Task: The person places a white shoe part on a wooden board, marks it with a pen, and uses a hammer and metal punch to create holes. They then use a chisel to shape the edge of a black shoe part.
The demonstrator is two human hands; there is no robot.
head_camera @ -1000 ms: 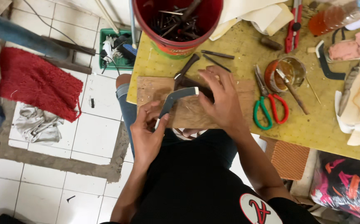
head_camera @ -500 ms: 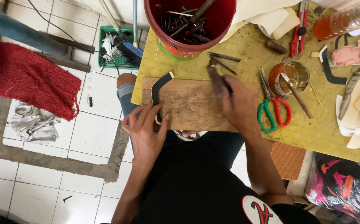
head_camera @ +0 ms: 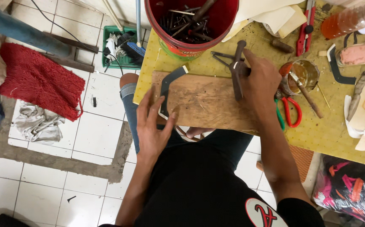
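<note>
Nearest to me, my left hand (head_camera: 153, 126) lies flat with the fingers spread, and the fingertips (head_camera: 162, 110) press on the lower end of the dark angled strip (head_camera: 168, 89). It does not pinch anything; it only holds the strip down against the wooden board (head_camera: 207, 103), which rests across my lap and against the edge of the yellow table (head_camera: 317, 134).

A little farther, my right hand (head_camera: 260, 80) is closed around a dark metal hammer-like tool (head_camera: 237, 69). The tool stands over the far right part of the board, its head pointing away from me. I cannot tell if its lower end touches the wood.

To do this step well, I think the left fingers must stay low on the strip and clear of the place where the tool comes down, and the strip must lie fully flat on the board. The board should not rock on the knees, so a firm press is needed.

The strip is under the left fingertips at the left edge of the board, well apart from the tool in the right hand, with bare wood between them.

Beyond the board stand the red bucket (head_camera: 228, 25) full of metal tools, and to the right the red-and-green scissors (head_camera: 289, 111) and a glass jar (head_camera: 304, 73) with amber liquid.
</note>
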